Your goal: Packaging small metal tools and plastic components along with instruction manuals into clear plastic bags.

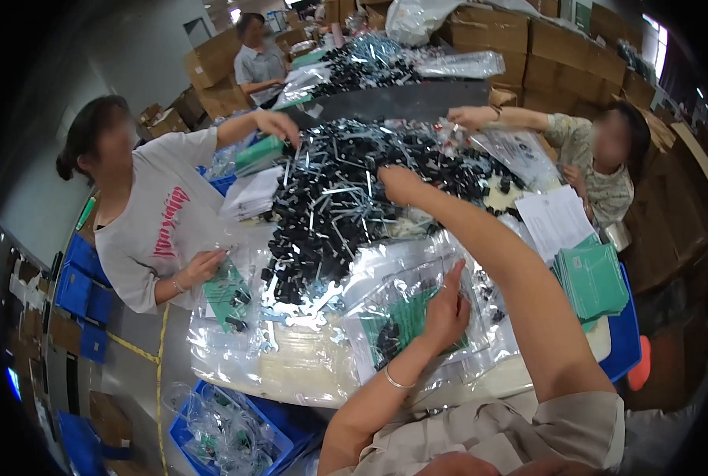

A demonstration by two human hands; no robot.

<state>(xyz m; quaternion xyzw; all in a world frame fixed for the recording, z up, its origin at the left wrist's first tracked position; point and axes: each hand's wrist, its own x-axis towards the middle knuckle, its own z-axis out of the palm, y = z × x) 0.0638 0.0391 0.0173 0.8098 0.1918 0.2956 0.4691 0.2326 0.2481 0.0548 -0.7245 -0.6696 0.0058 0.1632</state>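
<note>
My right arm stretches across the table, and my right hand (401, 186) is down in a big pile of black parts (322, 230). Its fingers are curled in, and what they grip, if anything, is hidden. Nearer to me, my left hand (447, 313) pinches the edge of a clear plastic bag (374, 274). Inside or under that bag show a green sheet (413, 313) and a few black pieces (387, 339); I cannot tell which. Flat metal wrenches (302, 309) lie loose at the pile's near edge, left of the bag.
Co-workers reach into the pile from the left (279, 125) and right (474, 117); another person stands farther back. Green booklets (590, 282) and white sheets (556, 222) lie to the right. A blue bin (279, 436) with filled bags stands below the table's front left edge.
</note>
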